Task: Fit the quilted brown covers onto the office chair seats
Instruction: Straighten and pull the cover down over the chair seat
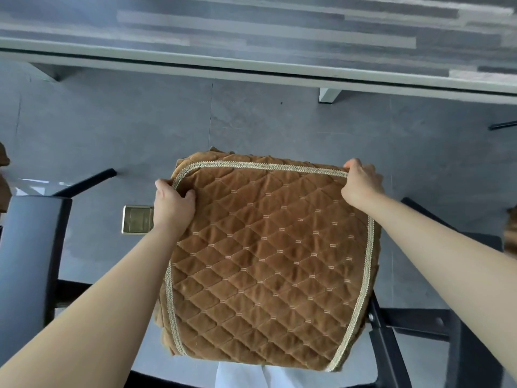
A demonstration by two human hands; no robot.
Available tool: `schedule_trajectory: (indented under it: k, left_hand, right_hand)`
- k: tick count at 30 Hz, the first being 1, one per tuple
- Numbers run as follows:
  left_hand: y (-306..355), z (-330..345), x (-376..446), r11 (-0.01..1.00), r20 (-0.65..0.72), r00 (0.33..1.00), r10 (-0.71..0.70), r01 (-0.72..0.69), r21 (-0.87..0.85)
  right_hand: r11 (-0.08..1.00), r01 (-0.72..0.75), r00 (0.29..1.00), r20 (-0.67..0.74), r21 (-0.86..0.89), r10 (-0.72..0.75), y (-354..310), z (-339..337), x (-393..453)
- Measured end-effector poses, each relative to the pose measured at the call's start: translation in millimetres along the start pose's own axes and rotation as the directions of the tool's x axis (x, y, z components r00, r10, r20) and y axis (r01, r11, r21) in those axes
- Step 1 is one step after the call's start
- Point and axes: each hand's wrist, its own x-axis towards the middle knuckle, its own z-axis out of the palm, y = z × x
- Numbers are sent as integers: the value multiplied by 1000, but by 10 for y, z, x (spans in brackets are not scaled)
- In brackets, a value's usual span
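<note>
A quilted brown cover point(268, 259) with a beige braided border lies spread over a chair seat right below me, hiding the seat itself. My left hand point(173, 203) grips the cover's far left corner, thumb on top. My right hand point(361, 183) grips the far right corner, fingers curled over the edge. A black chair frame bar point(383, 340) shows at the cover's right side.
A dark chair back point(28, 256) stands at the left. A long pale desk edge point(251, 65) runs across the top with a white leg point(328, 95). A brass floor socket point(137, 219) sits in the grey tile floor. More brown fabric point(510, 233) shows at the right edge.
</note>
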Motion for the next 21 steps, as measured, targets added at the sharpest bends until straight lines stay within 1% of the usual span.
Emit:
schedule_trajectory:
  k: [6,9,14,16,17,19,21]
  left_hand:
    - [0,53,-23,1000,-8,1000,23,-23,-3]
    - [-27,54,-32,999,-23,999,33,-33,-11]
    - [-43,67,9,999,-52,998,24,-26,-27]
    - [-80,59,9,999,-67,998,22,-23,-22]
    - [-118,63,-2,1000,-79,997,14,-15,-17]
    - [-258,103,-50,1000,-109,994,28,-26,13]
    - [-444,195,-182,984,-140,977,162,-149,102]
  right_hand:
    - [991,-130,991,-29,32,130,-6,-20,115]
    - [994,-81,995,-54,77,85,40,-27,151]
    - [985,73,981,-188,155,-43,106,85,30]
    - [978,139,966,-240,156,-99,139,112,-72]
    - [980,155,959,-257,126,-118,140,135,-144]
    - [992,122,965,-238,33,-111,109,235,-299]
    - [998,70,984,-164,0,-69,93,353,-442]
